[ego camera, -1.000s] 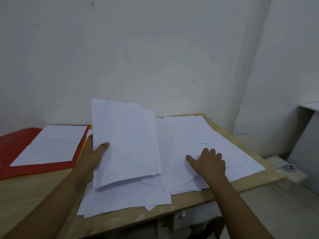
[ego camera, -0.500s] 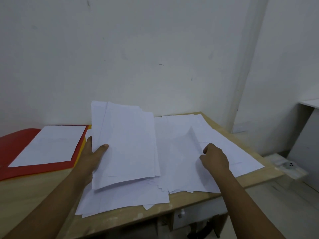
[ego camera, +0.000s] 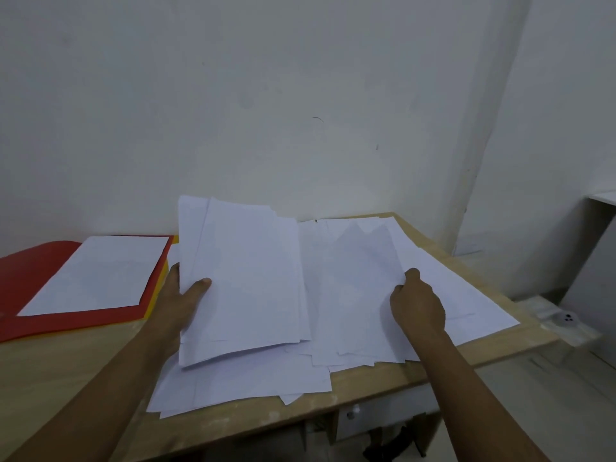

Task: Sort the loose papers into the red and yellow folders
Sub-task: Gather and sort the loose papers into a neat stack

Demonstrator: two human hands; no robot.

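The left hand (ego camera: 173, 301) holds a sheaf (ego camera: 246, 288) of white papers, thumb curled over its left edge and fingers hidden behind; the sheaf tilts up off the counter (ego camera: 66, 371), its top reaching in front of the wall. The right hand (ego camera: 416, 305) pinches a single sheet (ego camera: 363, 278) by its right edge, fingers curled, and the sheet's far end lifts off the pile. So both grips are closed on paper.

The loose papers (ego camera: 240, 381) lie spread over the middle and right of the counter, some overhanging the front edge and some reaching toward the right corner. The red folder (ego camera: 30, 288) lies open at the left back of the counter with a white stack (ego camera: 100, 275) on it. The yellow folder (ego camera: 156, 291) shows only as a thin strip under the red one's right edge, just beside the left hand.
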